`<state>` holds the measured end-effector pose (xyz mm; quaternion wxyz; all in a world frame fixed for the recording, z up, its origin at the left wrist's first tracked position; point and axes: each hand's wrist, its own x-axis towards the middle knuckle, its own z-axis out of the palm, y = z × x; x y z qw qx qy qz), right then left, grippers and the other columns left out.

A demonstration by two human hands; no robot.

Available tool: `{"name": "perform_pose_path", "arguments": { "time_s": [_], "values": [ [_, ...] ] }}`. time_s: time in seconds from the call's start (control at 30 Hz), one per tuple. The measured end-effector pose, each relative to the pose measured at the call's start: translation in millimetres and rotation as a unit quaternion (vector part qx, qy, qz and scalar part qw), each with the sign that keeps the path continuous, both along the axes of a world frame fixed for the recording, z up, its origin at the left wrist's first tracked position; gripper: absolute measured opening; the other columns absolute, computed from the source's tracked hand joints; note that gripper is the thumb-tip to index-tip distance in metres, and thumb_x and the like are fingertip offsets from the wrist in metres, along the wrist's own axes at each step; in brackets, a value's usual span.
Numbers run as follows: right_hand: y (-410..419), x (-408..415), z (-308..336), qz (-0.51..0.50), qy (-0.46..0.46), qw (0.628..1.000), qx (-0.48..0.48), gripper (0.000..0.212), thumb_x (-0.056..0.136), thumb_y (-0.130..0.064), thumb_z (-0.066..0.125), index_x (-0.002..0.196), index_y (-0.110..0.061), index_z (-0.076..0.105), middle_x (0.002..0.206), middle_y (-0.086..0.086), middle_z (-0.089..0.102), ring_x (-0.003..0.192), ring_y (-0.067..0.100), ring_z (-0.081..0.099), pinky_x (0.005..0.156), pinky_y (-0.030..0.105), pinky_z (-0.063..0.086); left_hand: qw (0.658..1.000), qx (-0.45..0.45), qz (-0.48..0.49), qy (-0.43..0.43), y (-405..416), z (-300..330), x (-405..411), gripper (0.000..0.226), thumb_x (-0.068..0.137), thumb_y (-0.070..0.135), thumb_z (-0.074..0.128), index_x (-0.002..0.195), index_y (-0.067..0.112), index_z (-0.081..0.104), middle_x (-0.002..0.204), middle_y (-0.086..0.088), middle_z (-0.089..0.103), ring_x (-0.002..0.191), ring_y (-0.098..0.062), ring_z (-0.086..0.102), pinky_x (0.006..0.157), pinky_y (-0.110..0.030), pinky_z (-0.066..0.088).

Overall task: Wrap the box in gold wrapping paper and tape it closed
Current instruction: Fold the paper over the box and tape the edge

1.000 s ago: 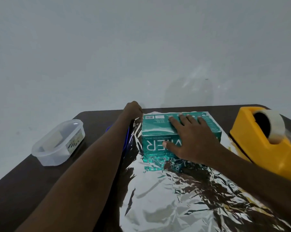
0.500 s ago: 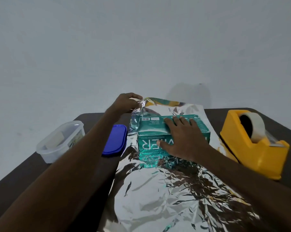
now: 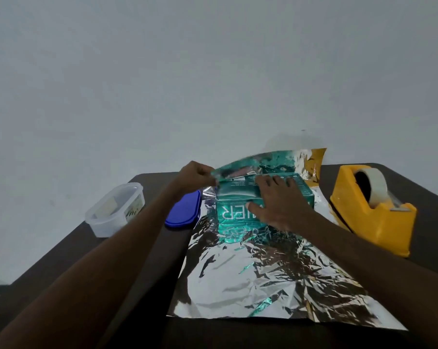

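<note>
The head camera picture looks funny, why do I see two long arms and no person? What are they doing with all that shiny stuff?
The camera sits on the person's head and looks down, so you see only their own two arms reaching out over a dark brown table. The left hand pinches the far edge of the crinkly shiny wrapping paper and lifts it up over a teal cardboard box. The paper looks silver on the side you see and gold on its turned-up back corner. The right hand lies flat on the box to keep it from sliding. To the right stands a yellow tape dispenser with a roll of clear tape, not used yet. To the left lie a blue plastic lid and a clear plastic tub; something pale is inside, too blurry to name.
</note>
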<state>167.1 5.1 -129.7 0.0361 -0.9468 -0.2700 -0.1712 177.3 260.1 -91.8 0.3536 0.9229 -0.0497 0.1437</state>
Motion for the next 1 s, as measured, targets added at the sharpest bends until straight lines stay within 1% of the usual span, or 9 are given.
{"name": "perform_pose_path", "arguments": {
  "time_s": [0.07,0.17,0.37,0.47,0.57,0.73,0.8,0.9,1.0],
  "values": [
    [-1,-1,1,-0.003,0.001,1.0,-0.004,0.091,0.077,-0.073,0.012,0.145,-0.016,0.027,0.144,0.012,0.046,0.132,0.031,0.042,0.113,0.056,0.025,0.997,0.065,0.011,-0.031,-4,4,-4,0.001,0.078,0.02,0.079,0.077,0.019,0.078,0.067,0.004,0.065,0.063,-0.004,0.055,0.064,-0.019,0.042],
    [-1,-1,0,-0.01,-0.004,1.0,-0.011,0.086,0.083,-0.071,0.02,0.148,-0.016,0.025,0.146,0.012,0.044,0.135,0.031,0.039,0.114,0.056,0.023,0.984,0.138,0.029,-0.108,-8,10,-8,0.006,0.072,0.023,0.083,0.078,0.022,0.08,0.081,0.007,0.073,0.077,-0.008,0.066,0.077,-0.027,0.052],
    [-1,-4,1,-0.009,-0.022,1.0,-0.015,0.091,0.078,-0.073,0.009,0.144,-0.016,0.034,0.14,0.012,0.049,0.13,0.031,0.042,0.111,0.051,0.029,0.976,0.2,-0.022,-0.085,-25,11,-22,0.006,0.079,0.027,0.076,0.082,0.024,0.072,0.079,0.007,0.073,0.076,-0.011,0.067,0.077,-0.033,0.054],
    [-2,-6,0,-0.006,-0.039,0.999,-0.009,0.086,0.08,-0.072,0.013,0.136,-0.015,0.045,0.132,0.014,0.051,0.124,0.032,0.044,0.107,0.048,0.034,0.969,0.238,-0.038,-0.05,-33,13,-26,0.041,0.083,0.05,0.066,0.117,0.028,0.069,0.094,-0.003,0.07,0.088,-0.019,0.065,0.083,-0.035,0.051],
    [-4,-5,-1,-0.004,-0.053,0.999,0.003,0.077,0.082,-0.069,0.019,0.124,-0.015,0.052,0.125,0.015,0.05,0.118,0.033,0.045,0.101,0.047,0.037,0.941,0.333,-0.06,-0.033,-38,13,-32,0.065,0.078,0.073,0.056,0.128,0.032,0.064,0.1,-0.007,0.057,0.097,-0.022,0.053,0.082,-0.037,0.045],
    [-6,-10,1,0.0,-0.048,0.999,-0.006,0.066,0.084,-0.063,0.031,0.123,-0.014,0.053,0.12,0.012,0.05,0.112,0.03,0.046,0.095,0.044,0.038,0.928,0.362,-0.071,-0.045,-42,2,-40,0.071,0.076,0.071,0.06,0.118,0.013,0.068,0.115,-0.006,0.066,0.105,-0.025,0.06,0.085,-0.039,0.05],
    [-7,-13,2,0.004,-0.06,0.998,-0.004,0.062,0.083,-0.058,0.033,0.121,-0.012,0.053,0.116,0.011,0.054,0.107,0.028,0.047,0.093,0.042,0.04,0.931,0.356,-0.062,-0.052,-43,-2,-40,0.065,0.08,0.068,0.06,0.125,0.021,0.065,0.109,-0.003,0.071,0.099,-0.027,0.064,0.082,-0.036,0.051],
    [-10,-19,13,0.015,-0.157,0.987,0.032,0.055,0.081,-0.05,0.039,0.11,-0.006,0.057,0.106,0.014,0.057,0.1,0.03,0.048,0.088,0.043,0.043,0.923,0.374,-0.053,-0.069,-42,-5,-40,0.063,0.086,0.06,0.06,0.141,0.031,0.052,0.124,0.0,0.068,0.111,-0.027,0.062,0.088,-0.034,0.049],
    [-18,-11,24,0.022,-0.162,0.986,0.03,0.071,0.081,-0.053,0.049,0.131,-0.003,0.049,0.133,0.022,0.048,0.125,0.039,0.043,0.103,0.049,0.039,0.919,0.382,-0.063,-0.072,-44,-5,-40,0.062,0.088,0.059,0.058,0.142,0.029,0.051,0.128,0.002,0.066,0.114,-0.027,0.061,0.091,-0.036,0.048]
  ]
}}
